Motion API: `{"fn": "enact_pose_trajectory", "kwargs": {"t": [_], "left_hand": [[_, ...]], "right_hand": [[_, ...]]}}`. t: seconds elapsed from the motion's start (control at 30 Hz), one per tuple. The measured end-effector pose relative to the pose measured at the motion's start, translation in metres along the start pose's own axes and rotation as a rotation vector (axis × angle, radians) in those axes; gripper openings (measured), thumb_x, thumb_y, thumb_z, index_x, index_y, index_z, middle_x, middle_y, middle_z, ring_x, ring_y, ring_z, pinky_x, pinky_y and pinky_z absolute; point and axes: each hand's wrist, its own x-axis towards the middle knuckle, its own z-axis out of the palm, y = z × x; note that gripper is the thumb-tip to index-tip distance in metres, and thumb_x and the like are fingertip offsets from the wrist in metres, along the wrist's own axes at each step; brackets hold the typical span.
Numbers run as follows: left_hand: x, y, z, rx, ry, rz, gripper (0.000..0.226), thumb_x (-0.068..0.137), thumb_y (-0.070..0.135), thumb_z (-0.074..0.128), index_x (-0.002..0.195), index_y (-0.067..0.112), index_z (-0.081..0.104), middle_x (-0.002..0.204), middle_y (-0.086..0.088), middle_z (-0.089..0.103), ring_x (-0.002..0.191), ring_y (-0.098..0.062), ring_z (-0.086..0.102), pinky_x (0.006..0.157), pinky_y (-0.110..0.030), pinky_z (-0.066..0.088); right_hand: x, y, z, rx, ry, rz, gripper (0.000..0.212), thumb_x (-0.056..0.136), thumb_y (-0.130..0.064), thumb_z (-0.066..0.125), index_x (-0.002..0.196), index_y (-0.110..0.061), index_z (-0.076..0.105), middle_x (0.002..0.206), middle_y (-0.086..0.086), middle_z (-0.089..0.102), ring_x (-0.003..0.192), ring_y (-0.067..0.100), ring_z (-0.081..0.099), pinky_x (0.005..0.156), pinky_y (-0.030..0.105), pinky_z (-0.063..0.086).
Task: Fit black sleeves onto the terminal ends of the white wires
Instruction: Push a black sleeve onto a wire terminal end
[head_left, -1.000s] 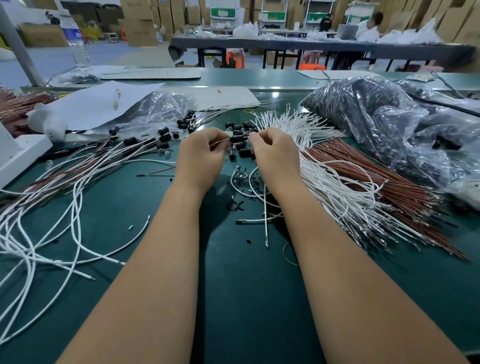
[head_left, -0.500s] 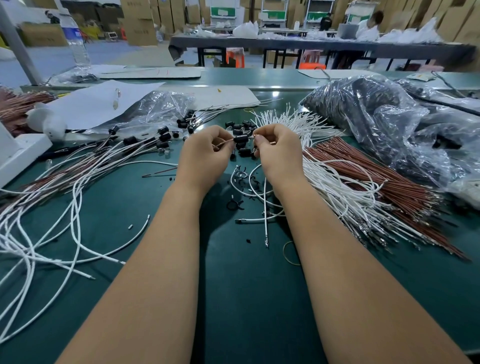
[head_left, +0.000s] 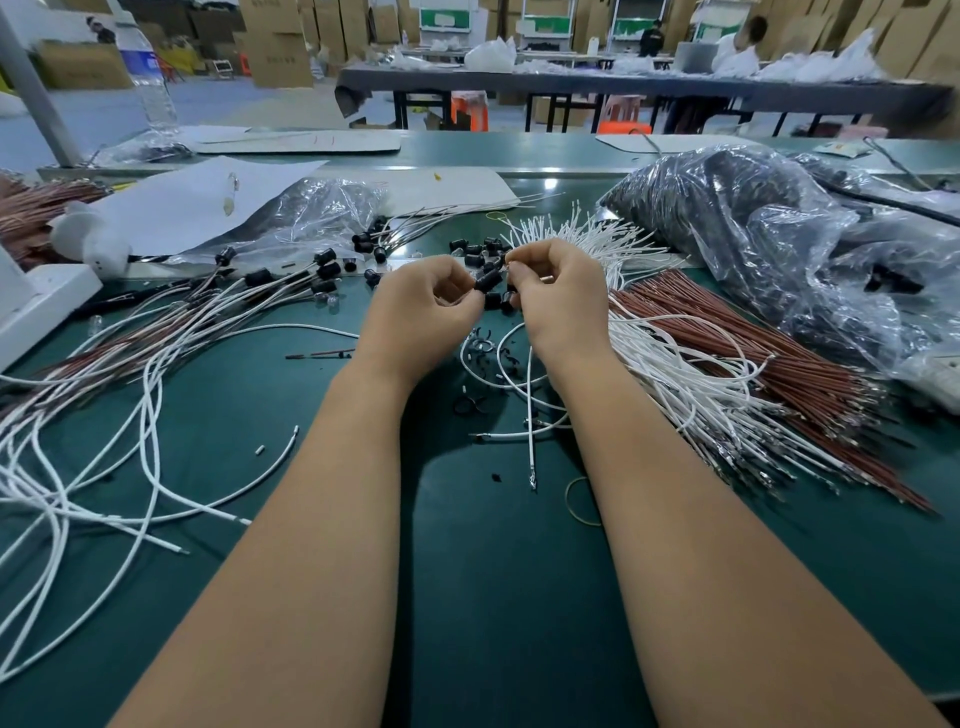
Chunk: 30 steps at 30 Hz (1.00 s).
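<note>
A: Starting at the left edge of the green table (head_left: 467, 571), there's the finished pile: white wires with sleeves already on (head_left: 260, 283), black caps pointing toward the far edge.

B: Moving in, the left hand (head_left: 415, 317) has its fingers curled, pinching one black sleeve (head_left: 488, 280) at its near end. A small, light thing, likely soft rubbery plastic, so a gentle pinch on the body should do; squeeze hard and the bore probably closes up.

A: And right beside it, the right hand (head_left: 563, 299), fingers curled too, pinching something thin at the sleeve's mouth. The terminal itself is hidden by the fingertips (head_left: 514, 267), but a white wire (head_left: 530, 415) trails down from that hand toward the near edge.

B: That wire looks limp along its length. Judging by that, the grip belongs close behind the metal tip, or it will buckle instead of pushing in.

A: Loose sleeves (head_left: 475, 254) lie just beyond the hands, mid-table.

B: Further right, the stock of bare white wires (head_left: 675, 374) fans out over brown wires (head_left: 753, 353), with a plastic bag (head_left: 753, 234) toward the far right corner.
</note>
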Motion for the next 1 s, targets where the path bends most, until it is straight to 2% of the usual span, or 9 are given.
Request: {"fn": "enact_pose_trajectory", "kwargs": {"t": [0.13,0.23,0.37,0.47,0.63,0.83,0.93,1.0], "left_hand": [[-0.0002,0.0009,0.0007,-0.001,-0.024,-0.002,0.011,0.084,0.013,0.068,0.073,0.011,0.068,0.067,-0.009,0.067,0.064,-0.026,0.064,0.063,-0.035,0.053],[0.0001,0.0015,-0.0001,-0.084,-0.026,-0.018,0.013,0.087,0.01,0.064,0.074,0.007,0.067,0.071,-0.018,0.067,0.063,-0.027,0.059,0.064,-0.04,0.053],[0.0003,0.002,0.0004,-0.113,-0.019,-0.013,0.014,0.089,0.009,0.062,0.076,0.007,0.065,0.072,-0.021,0.066,0.067,-0.036,0.059,0.066,-0.044,0.052],[0.0005,0.0008,0.0016,-0.087,0.005,0.002,0.015,0.09,0.01,0.061,0.076,0.004,0.063,0.07,-0.019,0.066,0.07,-0.037,0.059,0.064,-0.041,0.051],[0.0009,-0.0004,0.0019,-0.054,0.057,0.0,0.017,0.089,0.016,0.063,0.074,0.009,0.064,0.068,-0.01,0.067,0.062,-0.022,0.058,0.061,-0.03,0.047],[0.0014,0.0009,0.0023,-0.047,0.01,-0.033,0.011,0.09,0.017,0.063,0.08,0.015,0.068,0.066,0.003,0.063,0.059,-0.008,0.053,0.057,-0.014,0.04],[0.0016,0.0038,0.0012,-0.086,-0.02,-0.042,0.013,0.089,0.013,0.064,0.077,0.016,0.068,0.064,0.004,0.061,0.053,0.0,0.048,0.054,-0.01,0.036],[0.0016,0.0054,0.0003,-0.129,-0.042,-0.064,0.016,0.089,0.011,0.065,0.074,0.018,0.067,0.065,-0.001,0.063,0.053,-0.002,0.047,0.053,-0.009,0.036]], "right_hand": [[0.0011,0.0022,0.0001,-0.001,-0.001,0.007,0.014,0.09,-0.007,0.061,0.086,-0.02,0.065,0.077,-0.007,0.063,0.075,0.018,0.064,0.072,0.029,0.053],[0.0021,0.0029,0.0015,0.002,-0.019,0.023,0.015,0.091,-0.006,0.061,0.085,-0.02,0.065,0.076,-0.005,0.063,0.072,0.015,0.062,0.07,0.028,0.052],[0.0017,0.0028,0.0022,-0.023,-0.021,0.016,0.015,0.091,-0.008,0.061,0.086,-0.021,0.066,0.075,-0.005,0.064,0.072,0.016,0.064,0.071,0.031,0.055],[0.0013,0.0029,0.0025,-0.066,-0.027,0.009,0.014,0.09,-0.008,0.059,0.091,-0.017,0.07,0.078,-0.003,0.066,0.073,0.018,0.066,0.071,0.034,0.057],[-0.0018,0.002,0.0058,-0.103,-0.031,-0.021,0.011,0.084,-0.01,0.065,0.089,-0.015,0.073,0.076,-0.006,0.066,0.077,0.015,0.066,0.077,0.035,0.057],[-0.0007,0.0035,0.0063,-0.094,-0.02,-0.051,0.013,0.084,-0.011,0.068,0.095,-0.012,0.075,0.081,-0.004,0.069,0.079,0.014,0.068,0.08,0.037,0.057],[0.0001,0.0039,0.0065,-0.12,-0.012,-0.069,0.013,0.085,-0.011,0.067,0.096,-0.012,0.075,0.082,-0.003,0.069,0.08,0.015,0.068,0.08,0.037,0.056],[-0.0002,0.0041,0.0066,-0.129,-0.008,-0.086,0.013,0.085,-0.011,0.067,0.095,-0.013,0.075,0.078,-0.006,0.066,0.077,0.014,0.066,0.079,0.037,0.056]]}}
